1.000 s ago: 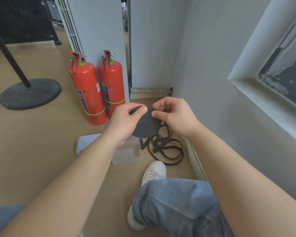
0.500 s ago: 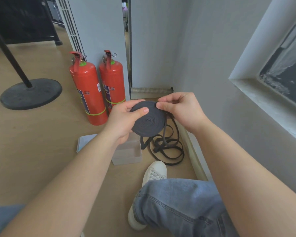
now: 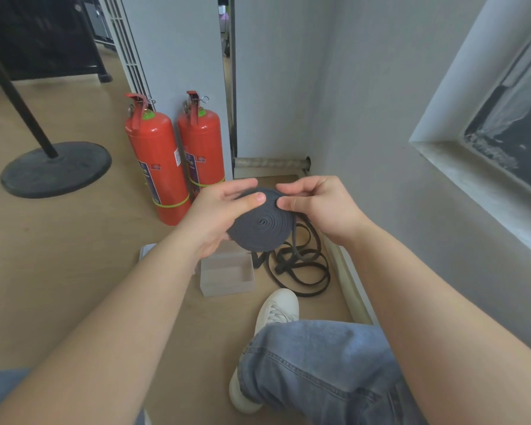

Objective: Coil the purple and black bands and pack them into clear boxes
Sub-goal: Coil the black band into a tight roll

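Note:
A flat spiral coil of black band (image 3: 262, 224) is held in the air above the floor. My left hand (image 3: 218, 219) grips the coil from its left side, thumb on its face. My right hand (image 3: 322, 207) pinches the coil's upper right rim. The loose tail of the black band (image 3: 301, 265) hangs from the coil's right side and lies in loops on the floor. A clear box (image 3: 227, 274) stands open on the floor just below the coil, with its lid (image 3: 147, 251) lying flat to its left, mostly hidden by my left arm. No purple band is in view.
Two red fire extinguishers (image 3: 158, 167) stand against the wall behind the box. A black round stand base (image 3: 56, 168) lies at the far left. My white shoe (image 3: 276, 311) and jeans-clad leg sit near the box. A wall with a window ledge (image 3: 472, 185) runs along the right.
The coil has tilted so its spiral face shows more fully, and it sits slightly higher and larger. Both hands have shifted their hold around its rim.

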A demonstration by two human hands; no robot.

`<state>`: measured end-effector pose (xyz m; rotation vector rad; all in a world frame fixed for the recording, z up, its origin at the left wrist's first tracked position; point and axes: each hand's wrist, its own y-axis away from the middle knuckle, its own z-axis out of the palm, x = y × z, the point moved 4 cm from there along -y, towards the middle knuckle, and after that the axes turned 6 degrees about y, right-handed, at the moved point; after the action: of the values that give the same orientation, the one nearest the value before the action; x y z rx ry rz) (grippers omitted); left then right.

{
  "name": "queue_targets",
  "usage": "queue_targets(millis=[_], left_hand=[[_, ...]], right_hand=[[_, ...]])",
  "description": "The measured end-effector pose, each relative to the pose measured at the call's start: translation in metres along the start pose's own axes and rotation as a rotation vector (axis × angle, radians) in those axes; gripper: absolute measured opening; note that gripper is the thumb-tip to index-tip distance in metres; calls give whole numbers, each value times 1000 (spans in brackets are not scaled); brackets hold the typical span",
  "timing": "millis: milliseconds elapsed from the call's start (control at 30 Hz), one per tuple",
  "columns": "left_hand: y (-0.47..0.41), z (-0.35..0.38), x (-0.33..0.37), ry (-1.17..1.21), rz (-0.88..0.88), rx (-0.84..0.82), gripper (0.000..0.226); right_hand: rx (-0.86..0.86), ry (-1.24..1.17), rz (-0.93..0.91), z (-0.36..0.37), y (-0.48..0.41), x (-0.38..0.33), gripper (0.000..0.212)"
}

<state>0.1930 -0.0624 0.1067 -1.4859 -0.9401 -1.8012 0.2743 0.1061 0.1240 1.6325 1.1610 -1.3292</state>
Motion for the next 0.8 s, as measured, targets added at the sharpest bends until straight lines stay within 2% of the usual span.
queue_targets(millis=[67,133,300,400,467,633,700,800], left_hand=[[1,2,2,-90,27,-40,15],[0,3,1,-62,63,-1,9],[-1,3,-6,216,9,123,22],[-2,-1,-6,267,1,186,19],[-4,-3,-7,202,-15,175,18],[-6,-3,-9,-118,-44,8,14],[-9,-7,-14,-49,-38,57,18],[-13,-9,-21,179,-86,154,22]], right_hand=[[-36,50,-16,6,1,0,24],[-17,38,-32,11,0,0,22],[39,-162,39,7,-2,10,12],[24,-208,68,10,-3,17,13],[47,-180,67,10,-5,19,13],[2,27,24,13,-10,17,15],[15,9,25,18,-14,15,14],[110,-57,32,24,-22,16,11]])
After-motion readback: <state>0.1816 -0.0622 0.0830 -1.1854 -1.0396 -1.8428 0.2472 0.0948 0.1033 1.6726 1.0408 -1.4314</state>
